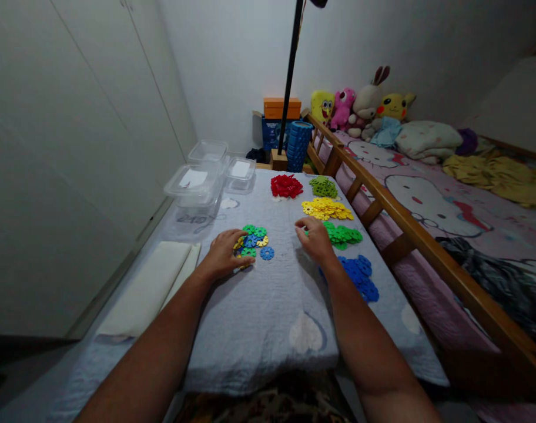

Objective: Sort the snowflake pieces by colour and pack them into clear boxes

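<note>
A small mixed pile of green, blue and yellow notched plastic discs [251, 241] lies on the cloth-covered table. My left hand [226, 254] curves around its left side, thumb and fingers apart, touching the pile's edge. One blue disc [267, 253] lies flat at the pile's right. My right hand [315, 238] hovers right of the middle with its fingers bent; a bit of green disc [307, 233] shows at its fingertips, mostly hidden. Just beyond that hand is a green disc pile [345, 235], with a blue disc pile [359, 276] nearer me, partly behind my forearm.
Yellow [327, 208], light green [323, 187] and red [286, 185] piles lie farther back. Clear plastic boxes [195, 188] stand at the back left, near a folded pale cloth [148, 288]. A wooden bed rail [382, 205] runs along the right; a black pole [290, 76] rises behind.
</note>
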Motion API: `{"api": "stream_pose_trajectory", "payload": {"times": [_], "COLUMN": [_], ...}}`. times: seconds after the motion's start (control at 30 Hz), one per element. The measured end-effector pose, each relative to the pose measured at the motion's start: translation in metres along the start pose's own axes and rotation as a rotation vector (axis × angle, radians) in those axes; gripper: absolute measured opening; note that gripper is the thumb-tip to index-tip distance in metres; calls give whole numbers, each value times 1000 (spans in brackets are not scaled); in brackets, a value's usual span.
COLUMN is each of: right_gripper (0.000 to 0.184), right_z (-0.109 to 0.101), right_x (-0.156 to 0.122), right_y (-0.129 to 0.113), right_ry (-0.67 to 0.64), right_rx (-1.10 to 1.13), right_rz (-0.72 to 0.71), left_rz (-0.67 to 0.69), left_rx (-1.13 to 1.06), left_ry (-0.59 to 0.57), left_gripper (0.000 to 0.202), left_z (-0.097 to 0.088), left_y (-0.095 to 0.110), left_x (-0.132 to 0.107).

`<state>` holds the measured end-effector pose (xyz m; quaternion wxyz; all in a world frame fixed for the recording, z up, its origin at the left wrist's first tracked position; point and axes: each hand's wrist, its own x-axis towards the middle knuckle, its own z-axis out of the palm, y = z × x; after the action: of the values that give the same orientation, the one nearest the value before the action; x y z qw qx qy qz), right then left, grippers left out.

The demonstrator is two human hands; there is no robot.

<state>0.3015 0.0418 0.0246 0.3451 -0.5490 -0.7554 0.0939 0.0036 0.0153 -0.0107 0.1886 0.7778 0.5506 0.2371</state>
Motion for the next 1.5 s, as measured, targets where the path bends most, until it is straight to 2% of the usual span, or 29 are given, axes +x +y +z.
{"api": "stream_pose_trajectory", "payload": {"times": [0.13, 0.27, 0.5, 0.63, 0.73, 0.87, 1.0, 1.17, 1.27, 1.37, 1.5], "right_gripper": [17, 20, 30, 24, 12, 4, 5, 15, 17, 19, 19], "right_z": [28, 38, 42, 41, 37, 18, -19, -75, -99, -112, -115], "right_x": [-10, -17, -23, -21, -17, -9, -5, -18, -33, -47, -58], "right_y": [-30, -43, -44, -43, -43, -36, -18, 10, 22, 27, 33], "right_ry": [-232, -352, -386, -386, -428, -440, -387, -353, -369, -378, -378], "right_rx": [-36, -84, -157, -70, 60, 266, 372, 307, 230, 193, 154], "right_rz": [-113, -158, -166, -142, -71, 48, 131, 243, 271, 300, 320], "left_rz": [9, 1, -17, -39, -51, -61, -68, -59, -59, -70, -72], "left_rx": [-12, -1, 28, 25, 9, 12, 26, 50, 54, 42, 20], "left_ry": [28, 32, 58, 63, 75, 124, 131, 115, 110, 107, 114], "left_gripper": [67, 63, 61, 57, 50, 45, 46, 46, 46, 46, 46], "left_z": [-1, -5, -5, -5, -6, -5, -4, -3, -1, 1, 1], "left_y": [2, 7, 6, 6, 5, 1, -2, -2, -4, -6, -7], "left_x": [1, 0, 0, 1, 2, 4, 4, 5, 7, 7, 7]}}
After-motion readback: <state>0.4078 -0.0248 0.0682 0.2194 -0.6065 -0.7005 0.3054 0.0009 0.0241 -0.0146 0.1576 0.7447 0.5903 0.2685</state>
